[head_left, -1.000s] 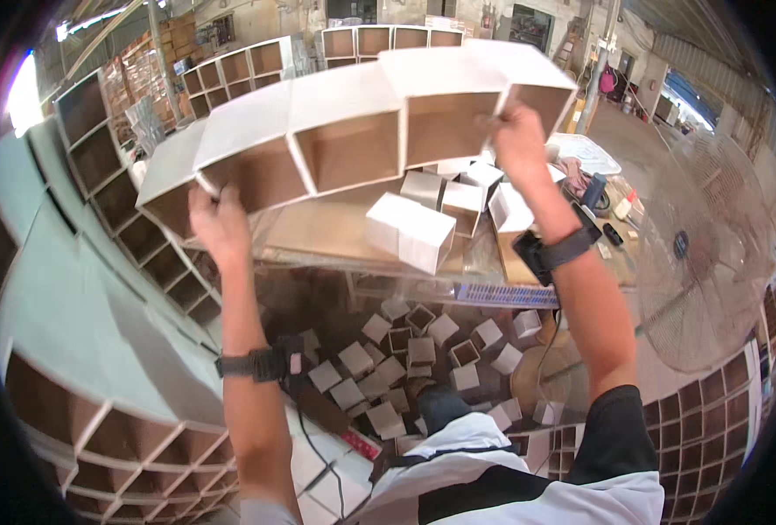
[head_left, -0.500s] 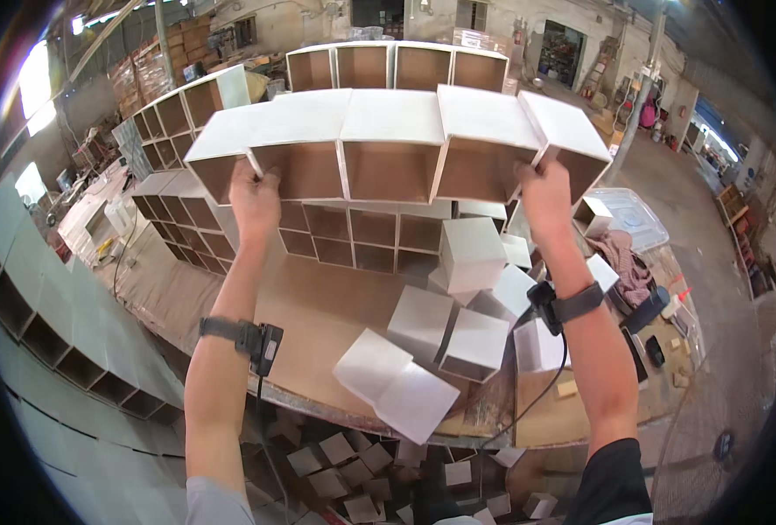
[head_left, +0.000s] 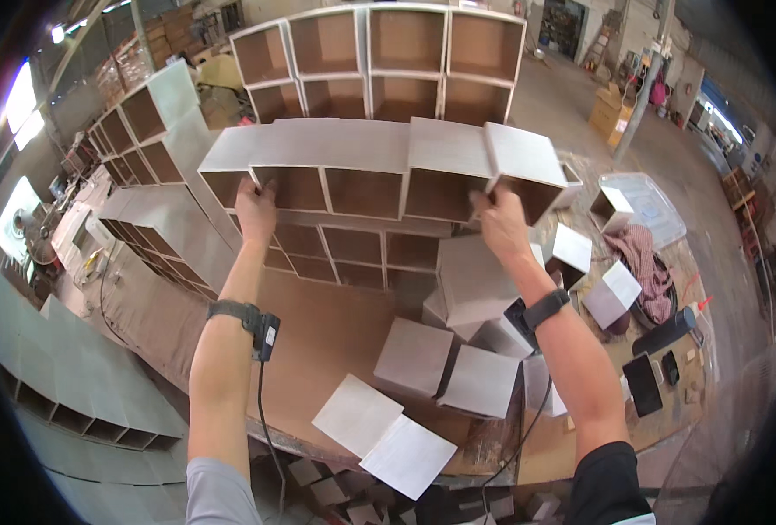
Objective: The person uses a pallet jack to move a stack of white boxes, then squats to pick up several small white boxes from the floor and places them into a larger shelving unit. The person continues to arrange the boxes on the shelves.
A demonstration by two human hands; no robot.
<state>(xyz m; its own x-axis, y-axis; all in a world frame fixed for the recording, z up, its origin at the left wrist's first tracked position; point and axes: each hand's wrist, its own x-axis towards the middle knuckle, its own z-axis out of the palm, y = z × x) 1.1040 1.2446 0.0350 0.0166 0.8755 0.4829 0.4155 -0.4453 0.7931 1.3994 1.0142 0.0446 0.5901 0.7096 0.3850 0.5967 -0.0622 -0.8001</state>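
A row of white open-fronted wooden boxes with brown insides is held between my two hands. Near its left end, my left hand grips the lower edge by a divider. My right hand is closed on the divider beside the rightmost box, which sits slightly askew. Just beneath the row stands a stack of similar boxes on the table; whether the two touch I cannot tell. Loose white boxes lie in a heap below my right hand.
Behind stands a taller box stack, with more stacks at the left. The brown tabletop spreads in front. At right lie a clear plastic lid, a checked cloth, a dark bottle and a tablet.
Both hands have lowered the box row and shifted it slightly left. The view has moved too, and the stack behind shows more of its compartments.
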